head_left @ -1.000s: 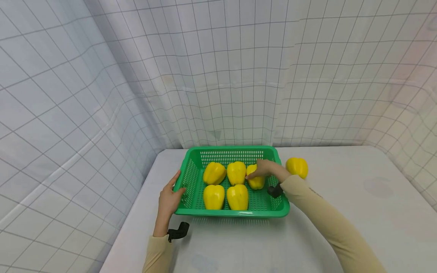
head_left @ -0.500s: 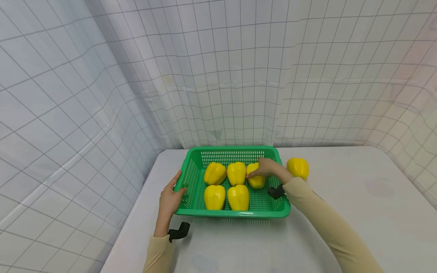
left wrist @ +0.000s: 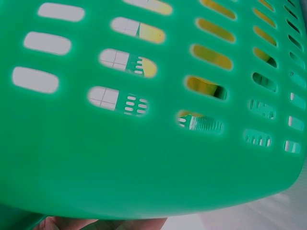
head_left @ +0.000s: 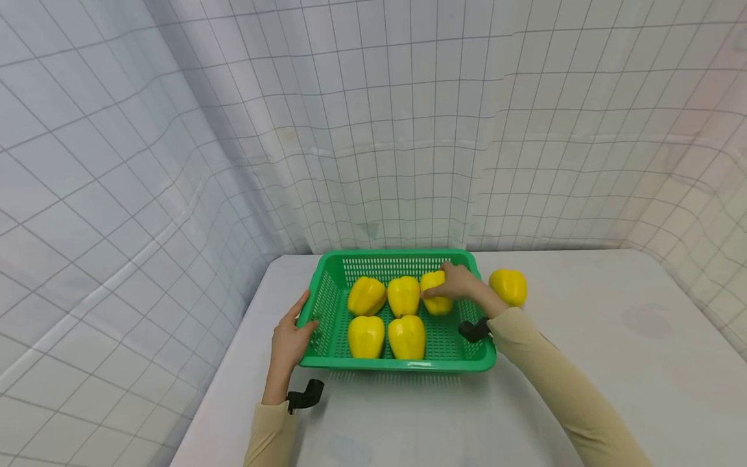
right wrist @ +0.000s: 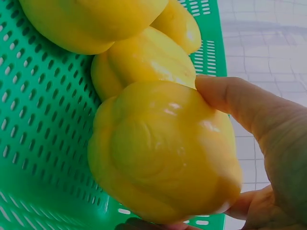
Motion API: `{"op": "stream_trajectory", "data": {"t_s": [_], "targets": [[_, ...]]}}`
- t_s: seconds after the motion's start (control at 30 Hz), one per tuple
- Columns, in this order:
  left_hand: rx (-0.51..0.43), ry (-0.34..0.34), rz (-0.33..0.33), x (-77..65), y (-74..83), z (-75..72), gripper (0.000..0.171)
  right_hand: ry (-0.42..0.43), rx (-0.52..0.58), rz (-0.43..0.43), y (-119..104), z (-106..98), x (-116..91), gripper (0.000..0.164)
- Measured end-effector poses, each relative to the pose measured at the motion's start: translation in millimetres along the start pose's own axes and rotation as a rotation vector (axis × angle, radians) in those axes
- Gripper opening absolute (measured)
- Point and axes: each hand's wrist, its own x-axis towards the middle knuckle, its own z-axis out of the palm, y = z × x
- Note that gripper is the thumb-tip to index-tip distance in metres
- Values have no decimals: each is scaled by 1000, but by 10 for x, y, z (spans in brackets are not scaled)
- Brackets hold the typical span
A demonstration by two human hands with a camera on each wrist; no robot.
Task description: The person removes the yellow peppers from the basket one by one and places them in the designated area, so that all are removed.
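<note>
My right hand [head_left: 461,283] grips a yellow bell pepper [head_left: 438,305] at the back right of the green plastic basket [head_left: 403,365]. In the right wrist view, thumb and fingers span the sides of this held pepper [right wrist: 163,153], whose lobed end faces the camera. It sits against a neighbouring pepper [right wrist: 144,62]. At the basket's left side my left hand [head_left: 288,340] holds the rim, thumb inside and fingers outside. The left wrist view is mostly filled by the slotted basket wall [left wrist: 124,163], with fingertips [left wrist: 144,224] showing under its edge.
Several other yellow peppers lie in the basket, including one at back left [head_left: 367,296] and one at front left [head_left: 366,337]. Another pepper [head_left: 508,287] rests on the white table [head_left: 583,337], right of the basket. A grid-patterned curtain [head_left: 397,162] stands behind the table.
My right hand has shifted slightly toward the back of the basket, carrying the gripped pepper with it. My left hand and the other peppers stay in place.
</note>
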Motion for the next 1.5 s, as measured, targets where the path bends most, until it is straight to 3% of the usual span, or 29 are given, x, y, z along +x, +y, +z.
{"op": "stream_trajectory", "data": {"t_s": [0.47, 0.8, 1.13, 1.5], "targets": [[-17, -2, 1, -7, 11, -10, 63, 87, 90, -39, 16, -32, -64, 92], [-18, -2, -6, -7, 1, -11, 64, 152, 212, -77, -3, -51, -168, 92], [-28, -3, -4, -9, -1, -9, 64, 248, 206, -108, 31, -98, -227, 88], [-29, -8, -5, -2, 7, -6, 63, 272, 337, -110, 120, -257, -388, 86]]}}
